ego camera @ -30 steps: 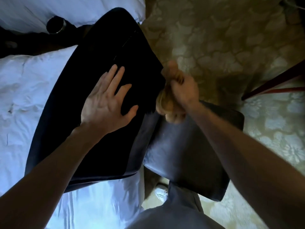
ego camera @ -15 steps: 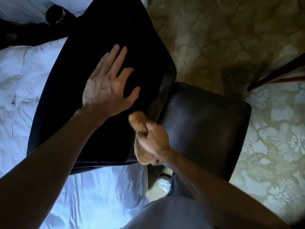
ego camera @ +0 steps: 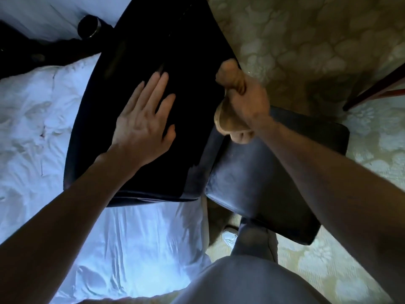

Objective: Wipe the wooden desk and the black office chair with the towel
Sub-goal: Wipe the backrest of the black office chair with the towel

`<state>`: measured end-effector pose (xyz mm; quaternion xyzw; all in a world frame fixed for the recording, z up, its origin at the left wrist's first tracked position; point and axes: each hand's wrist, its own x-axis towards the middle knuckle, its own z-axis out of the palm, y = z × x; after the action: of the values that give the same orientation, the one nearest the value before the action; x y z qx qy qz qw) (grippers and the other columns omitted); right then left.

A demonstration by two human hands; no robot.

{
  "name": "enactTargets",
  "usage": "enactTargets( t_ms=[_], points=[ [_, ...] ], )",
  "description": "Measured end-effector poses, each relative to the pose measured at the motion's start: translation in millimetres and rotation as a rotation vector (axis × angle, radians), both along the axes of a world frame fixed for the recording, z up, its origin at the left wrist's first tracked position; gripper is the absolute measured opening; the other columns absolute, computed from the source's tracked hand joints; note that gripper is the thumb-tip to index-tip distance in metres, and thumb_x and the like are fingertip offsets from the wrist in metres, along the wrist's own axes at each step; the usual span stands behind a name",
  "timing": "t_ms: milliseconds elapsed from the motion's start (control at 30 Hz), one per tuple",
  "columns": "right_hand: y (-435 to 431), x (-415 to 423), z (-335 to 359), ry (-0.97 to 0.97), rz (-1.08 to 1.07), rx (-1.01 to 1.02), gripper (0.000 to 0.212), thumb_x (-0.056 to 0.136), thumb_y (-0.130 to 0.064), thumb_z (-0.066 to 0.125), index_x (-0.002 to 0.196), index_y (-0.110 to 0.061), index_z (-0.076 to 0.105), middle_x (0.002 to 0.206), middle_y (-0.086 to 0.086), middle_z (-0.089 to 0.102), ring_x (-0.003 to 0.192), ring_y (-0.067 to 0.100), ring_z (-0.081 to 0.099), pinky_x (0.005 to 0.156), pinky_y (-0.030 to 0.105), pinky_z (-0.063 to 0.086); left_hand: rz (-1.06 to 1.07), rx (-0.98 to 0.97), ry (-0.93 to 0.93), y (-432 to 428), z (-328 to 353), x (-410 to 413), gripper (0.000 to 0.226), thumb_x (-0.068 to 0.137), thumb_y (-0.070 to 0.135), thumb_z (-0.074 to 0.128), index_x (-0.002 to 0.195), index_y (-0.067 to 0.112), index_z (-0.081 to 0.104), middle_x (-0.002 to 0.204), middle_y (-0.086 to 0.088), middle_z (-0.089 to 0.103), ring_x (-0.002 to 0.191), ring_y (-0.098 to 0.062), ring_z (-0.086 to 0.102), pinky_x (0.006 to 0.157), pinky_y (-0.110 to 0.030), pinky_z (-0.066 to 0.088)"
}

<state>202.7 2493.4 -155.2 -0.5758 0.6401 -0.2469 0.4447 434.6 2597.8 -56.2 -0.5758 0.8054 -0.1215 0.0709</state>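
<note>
The black office chair lies tipped with its backrest [ego camera: 179, 62] over the white bed and its seat [ego camera: 263, 183] to the right. My left hand [ego camera: 142, 126] rests flat on the backrest, fingers spread. My right hand [ego camera: 247, 104] grips a bunched tan towel [ego camera: 228, 121] and presses it into the crease where backrest and seat meet, near the backrest's right edge. The desk shows only as a dark wooden edge [ego camera: 377, 88] at the right.
White bedding [ego camera: 32, 128] fills the left and lower left. A dark cylindrical cup [ego camera: 89, 29] lies on the bed at upper left beside dark cloth. Patterned carpet [ego camera: 306, 40] covers the floor. My leg and a white shoe [ego camera: 230, 235] stand below the seat.
My right hand swept the towel down the crease toward me, then back up to the backrest's right edge. My left hand stayed flat on the backrest.
</note>
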Motion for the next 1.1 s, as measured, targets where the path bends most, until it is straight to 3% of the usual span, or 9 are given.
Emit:
enactTargets(
  t_ms=[67,167,300,433,600,700,833,967,1100],
  points=[
    [2,10,-6,0.073,0.129,0.028,0.04,0.089,-0.038,0.061,0.127,-0.029,0.064,0.117,-0.001,0.072,0.115,0.025,0.066,0.098,0.04,0.052,-0.019,0.022,-0.047,34,2,12,0.061,0.1,0.033,0.045,0.151,-0.001,0.041,0.168,-0.023,0.016,0.159,-0.03,0.01,0.129,-0.047,0.015],
    [54,32,-24,0.094,0.257,0.082,0.038,0.09,-0.046,0.062,0.122,-0.025,0.064,0.109,0.003,0.074,0.108,0.03,0.07,0.085,0.035,0.054,-0.022,0.059,-0.112,61,-3,15,0.065,0.1,0.036,0.042,0.154,0.0,0.037,0.168,-0.024,0.015,0.159,-0.03,0.008,0.128,-0.05,0.014],
    [169,52,-37,0.071,0.327,0.149,0.028,0.09,-0.037,0.066,0.114,-0.022,0.066,0.104,0.005,0.074,0.098,0.03,0.07,0.076,0.034,0.051,0.024,0.072,-0.123,67,-8,9,0.07,0.095,0.039,0.039,0.156,0.005,0.035,0.169,-0.022,0.014,0.16,-0.028,0.005,0.129,-0.049,0.007],
    [255,56,-34,0.048,0.433,0.148,0.026,0.088,-0.032,0.066,0.107,-0.016,0.068,0.106,0.006,0.073,0.097,0.032,0.068,0.08,0.037,0.052,0.004,0.069,-0.13,66,-7,12,0.072,0.091,0.039,0.038,0.155,0.006,0.038,0.169,-0.023,0.013,0.159,-0.029,0.005,0.129,-0.05,0.005],
    [269,36,-34,0.1,0.612,0.129,0.03,0.084,-0.041,0.065,0.103,-0.02,0.07,0.103,0.004,0.073,0.099,0.032,0.068,0.086,0.039,0.053,-0.02,0.044,-0.155,61,-9,10,0.071,0.09,0.041,0.04,0.152,0.007,0.042,0.169,-0.022,0.013,0.16,-0.028,0.004,0.129,-0.049,0.006],
    [245,24,-34,0.042,0.399,0.202,0.04,0.08,-0.044,0.068,0.114,-0.023,0.072,0.106,0.003,0.076,0.103,0.026,0.07,0.089,0.036,0.055,-0.031,0.036,-0.15,59,-8,10,0.07,0.089,0.042,0.041,0.15,0.008,0.045,0.169,-0.022,0.016,0.159,-0.028,0.006,0.129,-0.05,0.008],
    [173,6,-29,-0.063,0.024,0.08,0.049,0.081,-0.048,0.062,0.126,-0.031,0.067,0.101,-0.006,0.073,0.099,0.023,0.07,0.087,0.038,0.056,-0.029,0.039,-0.153,58,-8,11,0.07,0.088,0.043,0.041,0.15,0.009,0.046,0.169,-0.021,0.015,0.159,-0.028,0.006,0.128,-0.05,0.008],
    [143,29,-18,-0.035,0.076,0.089,0.04,0.095,-0.046,0.055,0.133,-0.037,0.058,0.118,-0.007,0.07,0.109,0.022,0.068,0.09,0.037,0.053,-0.031,0.04,-0.161,56,-10,11,0.068,0.09,0.04,0.05,0.151,0.01,0.045,0.169,-0.021,0.014,0.159,-0.028,0.006,0.129,-0.05,0.007],
    [235,81,-20,-0.038,0.228,0.127,0.048,0.09,-0.032,0.065,0.137,-0.024,0.055,0.132,0.001,0.063,0.112,0.03,0.065,0.089,0.039,0.052,-0.008,0.039,-0.191,59,-12,12,0.067,0.093,0.04,0.055,0.153,0.011,0.043,0.17,-0.021,0.01,0.16,-0.028,0.002,0.129,-0.05,0.006]
  ],
)
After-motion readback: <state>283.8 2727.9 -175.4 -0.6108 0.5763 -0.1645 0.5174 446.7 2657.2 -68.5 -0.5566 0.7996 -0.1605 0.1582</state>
